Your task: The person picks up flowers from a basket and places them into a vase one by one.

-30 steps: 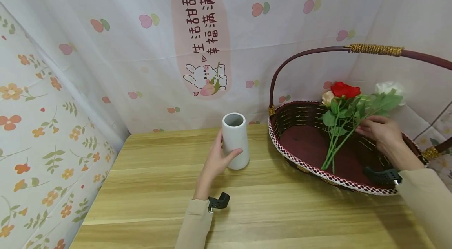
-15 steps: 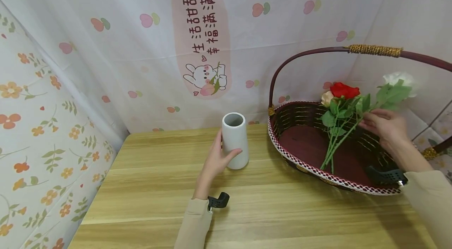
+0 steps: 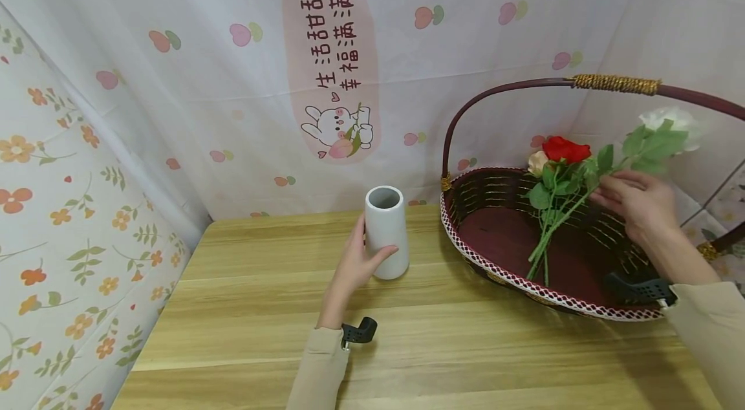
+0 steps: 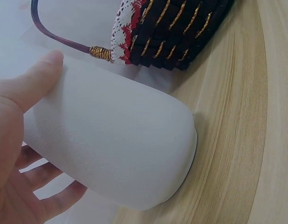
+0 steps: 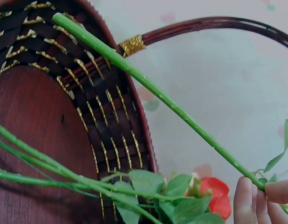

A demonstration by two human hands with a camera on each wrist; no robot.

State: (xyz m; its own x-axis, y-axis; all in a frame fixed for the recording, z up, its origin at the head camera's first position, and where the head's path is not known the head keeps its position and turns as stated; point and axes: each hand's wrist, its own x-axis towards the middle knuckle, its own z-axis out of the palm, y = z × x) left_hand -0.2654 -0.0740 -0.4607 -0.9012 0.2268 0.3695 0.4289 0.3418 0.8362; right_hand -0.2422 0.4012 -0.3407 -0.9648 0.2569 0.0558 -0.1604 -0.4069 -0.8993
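A pale grey-white vase stands upright on the wooden table, its mouth facing up. My left hand grips it from the left, thumb across the front; the left wrist view shows the fingers curling round the far side. Over the basket, my right hand pinches the stem of a white rose. That green stem stretches clear of the others in the right wrist view. A red rose and a peach rose lean in the basket, stems down.
The basket's arched handle, wrapped in gold cord, rises above the flowers. A lace-like trim edges the basket rim. Behind the table hangs a printed white curtain, with a floral cloth at the left.
The white rose has moved up and to the right with my right hand, away from the red and peach roses. My left hand and the vase have stayed in place.
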